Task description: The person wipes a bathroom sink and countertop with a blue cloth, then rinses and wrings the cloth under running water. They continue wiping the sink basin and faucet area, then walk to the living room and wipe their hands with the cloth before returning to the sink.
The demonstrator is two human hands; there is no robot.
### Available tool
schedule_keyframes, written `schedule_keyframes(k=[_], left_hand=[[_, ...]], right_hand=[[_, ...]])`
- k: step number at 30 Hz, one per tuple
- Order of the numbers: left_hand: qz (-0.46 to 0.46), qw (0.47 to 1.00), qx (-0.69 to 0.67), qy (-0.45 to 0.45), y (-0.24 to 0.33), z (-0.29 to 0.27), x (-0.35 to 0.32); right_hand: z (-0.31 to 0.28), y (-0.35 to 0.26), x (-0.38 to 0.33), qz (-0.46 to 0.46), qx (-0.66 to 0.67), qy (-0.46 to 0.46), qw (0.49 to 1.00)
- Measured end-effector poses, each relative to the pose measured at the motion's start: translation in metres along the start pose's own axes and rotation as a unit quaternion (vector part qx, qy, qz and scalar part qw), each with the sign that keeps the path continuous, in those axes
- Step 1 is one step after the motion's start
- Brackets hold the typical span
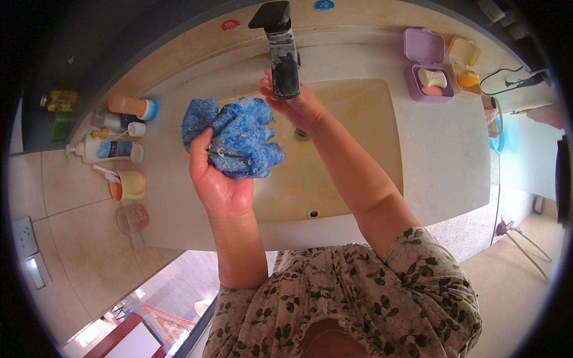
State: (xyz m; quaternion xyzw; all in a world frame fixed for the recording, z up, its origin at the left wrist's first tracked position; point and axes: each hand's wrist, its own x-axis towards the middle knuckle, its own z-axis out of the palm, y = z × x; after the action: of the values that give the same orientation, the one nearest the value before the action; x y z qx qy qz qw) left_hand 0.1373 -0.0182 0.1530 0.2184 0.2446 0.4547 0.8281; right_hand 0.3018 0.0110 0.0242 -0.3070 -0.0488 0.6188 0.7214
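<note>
My left hand [225, 188] grips a bunched blue cloth [242, 137] above the left side of the sink basin [358, 137]. The thumb presses on the front of the cloth, while the other fingers are hidden behind it. My right hand [304, 110] is under the black faucet [285, 65], whose spout covers part of the palm. Its fingers show to the left of the spout, stretched out and holding nothing. Water on the faucet's dark body shows as pale marks or stains; I cannot tell whether water is running.
Along the counter's left end stand a white pump bottle [110, 149], a tan bottle [128, 106], a yellow cup [132, 185] and a clear cup [132, 218]. At the back right sit an open purple soap box [422, 92] and a yellow soap box [464, 51]. The drain [301, 135] lies below my right wrist.
</note>
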Motion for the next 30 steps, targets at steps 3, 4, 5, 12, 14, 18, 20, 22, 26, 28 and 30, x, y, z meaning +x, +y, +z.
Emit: schedule_keyframes(k=[3,4,5,12,14,18,20,22,26,28,30], left_hand=[[0.004,1.0,0.011,0.007,0.001,0.002,0.001],[0.003,1.0,0.01,0.002,0.001,0.001,0.001],[0.002,1.0,0.008,-0.001,0.001,-0.001,0.002],[0.001,1.0,0.01,0.016,-0.002,0.012,0.001],[0.023,0.999,0.013,0.048,-0.002,0.015,0.002],[0.041,0.995,-0.006,0.096,-0.001,0.016,0.005],[0.027,0.998,0.003,0.048,0.0,0.015,0.003],[0.021,0.999,0.013,0.025,0.0,0.014,0.003],[0.028,0.998,0.021,0.052,-0.004,0.013,0.005],[0.029,0.997,0.019,0.064,-0.004,0.013,0.006],[0.03,0.997,0.015,0.067,-0.004,0.012,0.006]], right_hand=[[-0.007,0.004,0.008,-0.027,0.002,-0.112,0.993],[-0.015,0.005,0.009,-0.017,-0.015,-0.115,0.993],[-0.021,0.002,0.006,-0.006,-0.033,-0.119,0.992],[-0.034,0.001,-0.007,0.009,-0.271,0.007,0.963],[-0.057,-0.005,-0.009,0.053,-0.43,0.034,0.901],[-0.109,0.011,-0.019,-0.119,-0.749,0.052,0.65],[-0.121,0.019,-0.013,-0.171,-0.749,0.063,0.637],[-0.126,0.024,-0.01,-0.216,-0.733,0.056,0.642],[-0.106,0.037,-0.005,-0.104,-0.654,-0.018,0.749],[-0.104,0.044,0.0,0.009,-0.552,-0.004,0.834],[-0.1,0.049,0.002,0.083,-0.395,0.074,0.912]])
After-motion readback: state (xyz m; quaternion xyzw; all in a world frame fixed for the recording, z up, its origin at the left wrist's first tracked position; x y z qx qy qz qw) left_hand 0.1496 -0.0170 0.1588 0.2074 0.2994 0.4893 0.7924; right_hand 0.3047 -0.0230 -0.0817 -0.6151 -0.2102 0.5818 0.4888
